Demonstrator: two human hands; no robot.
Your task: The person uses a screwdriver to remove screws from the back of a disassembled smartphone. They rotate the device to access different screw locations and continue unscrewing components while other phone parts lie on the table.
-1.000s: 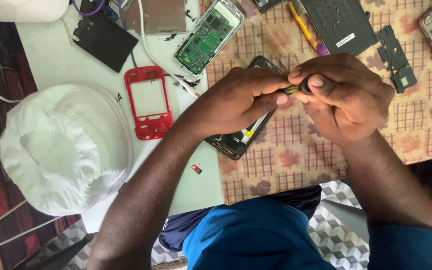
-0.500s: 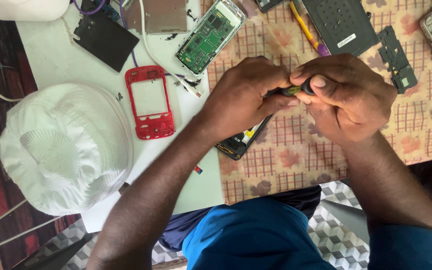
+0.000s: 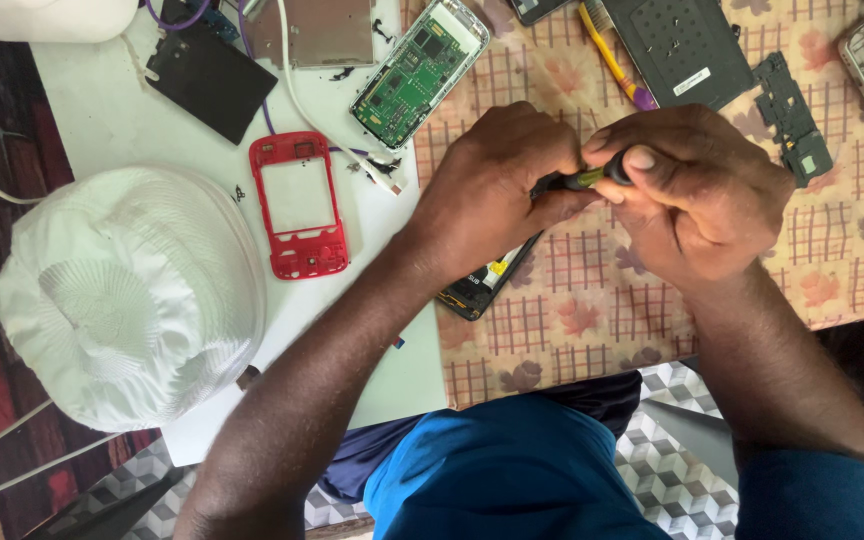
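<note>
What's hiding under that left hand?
A dark phone lies under the left hand, on the patterned cloth. Only its lower end sticks out, with a yellow patch showing. The rest is covered. Both hands grip a small screwdriver; its tip is hidden.

Bare forearms, blue shirt, dark blue trousers.

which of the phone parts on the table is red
The empty phone frame on the white board, beside the white cap. The circuit board above it is green; the other parts are dark or grey.
</note>
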